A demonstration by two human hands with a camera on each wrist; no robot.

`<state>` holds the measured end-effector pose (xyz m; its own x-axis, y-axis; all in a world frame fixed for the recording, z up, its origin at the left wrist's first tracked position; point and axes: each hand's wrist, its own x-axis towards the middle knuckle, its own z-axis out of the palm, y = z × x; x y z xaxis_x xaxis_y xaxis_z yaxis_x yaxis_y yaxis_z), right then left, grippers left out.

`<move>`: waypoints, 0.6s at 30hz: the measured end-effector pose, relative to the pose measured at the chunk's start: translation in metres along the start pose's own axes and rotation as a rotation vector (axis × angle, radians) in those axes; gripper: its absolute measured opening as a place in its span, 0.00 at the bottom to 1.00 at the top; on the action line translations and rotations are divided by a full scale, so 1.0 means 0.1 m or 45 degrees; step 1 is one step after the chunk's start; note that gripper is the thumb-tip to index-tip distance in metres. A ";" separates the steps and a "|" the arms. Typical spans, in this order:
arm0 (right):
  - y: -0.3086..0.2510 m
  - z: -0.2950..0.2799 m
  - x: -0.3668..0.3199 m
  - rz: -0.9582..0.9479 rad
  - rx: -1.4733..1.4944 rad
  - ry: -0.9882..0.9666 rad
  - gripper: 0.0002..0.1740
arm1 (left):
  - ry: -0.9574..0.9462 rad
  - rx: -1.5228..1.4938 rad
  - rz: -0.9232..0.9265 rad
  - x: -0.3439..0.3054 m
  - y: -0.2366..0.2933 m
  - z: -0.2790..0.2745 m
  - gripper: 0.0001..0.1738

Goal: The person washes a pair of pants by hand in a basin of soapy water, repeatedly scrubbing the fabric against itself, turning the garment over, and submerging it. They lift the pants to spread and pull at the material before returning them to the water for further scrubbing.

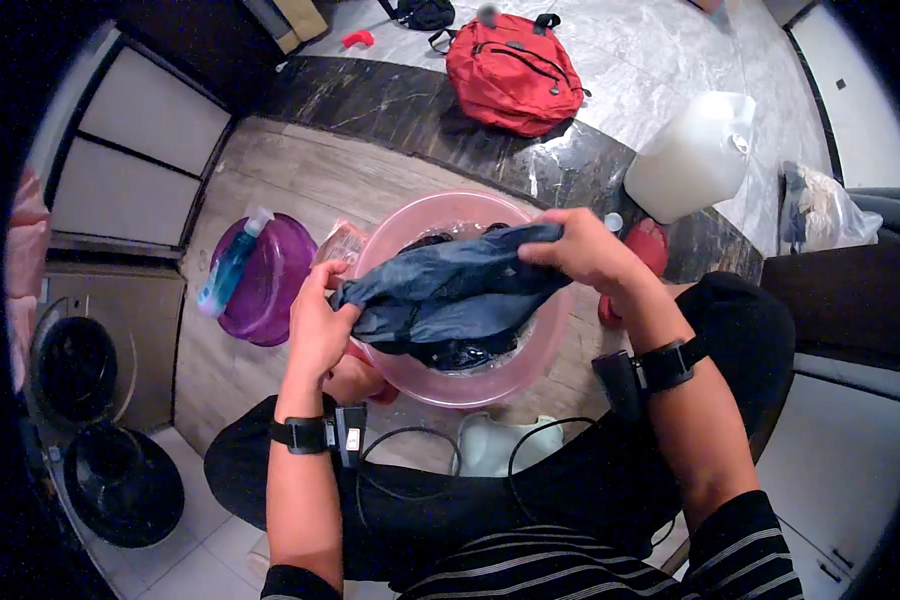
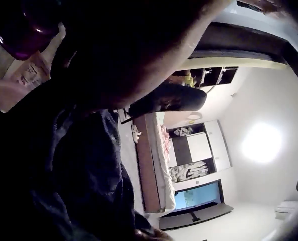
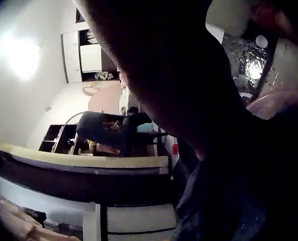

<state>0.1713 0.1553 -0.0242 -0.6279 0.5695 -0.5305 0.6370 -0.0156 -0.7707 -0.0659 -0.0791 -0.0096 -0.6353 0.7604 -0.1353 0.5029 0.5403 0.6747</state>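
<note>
A wet dark-blue garment (image 1: 450,285) is stretched between both hands over a pink basin (image 1: 390,375). My left hand (image 1: 318,320) pinches its left end, thumb on top. At the upper right end, my right hand (image 1: 585,250) grips the cloth between thumb and fingers. Beneath the garment, darker wet clothing (image 1: 465,352) sits in water inside the basin. In the left wrist view the garment (image 2: 88,170) hangs in dark folds below the hand. The right wrist view shows the cloth (image 3: 191,196) in shadow, with most of the right hand dark.
To the left, a purple basin (image 1: 288,265) carries a bottle of blue liquid (image 1: 232,268). A red backpack (image 1: 515,75) lies on the raised floor ahead, beside a white jug (image 1: 690,160). A pale green stool (image 1: 500,445) shows near the knees. Cables (image 1: 410,432) hang from the wrist cameras.
</note>
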 end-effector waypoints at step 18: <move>-0.22 -0.17 -0.11 -0.053 0.512 0.279 0.14 | -0.030 -0.885 -0.225 0.04 0.14 -0.35 0.14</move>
<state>0.1716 0.1638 0.0044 -0.5120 0.7362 -0.4426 0.3620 -0.2823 -0.8884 -0.0817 -0.0813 0.0253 -0.6562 0.6943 -0.2957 -0.1013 0.3073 0.9462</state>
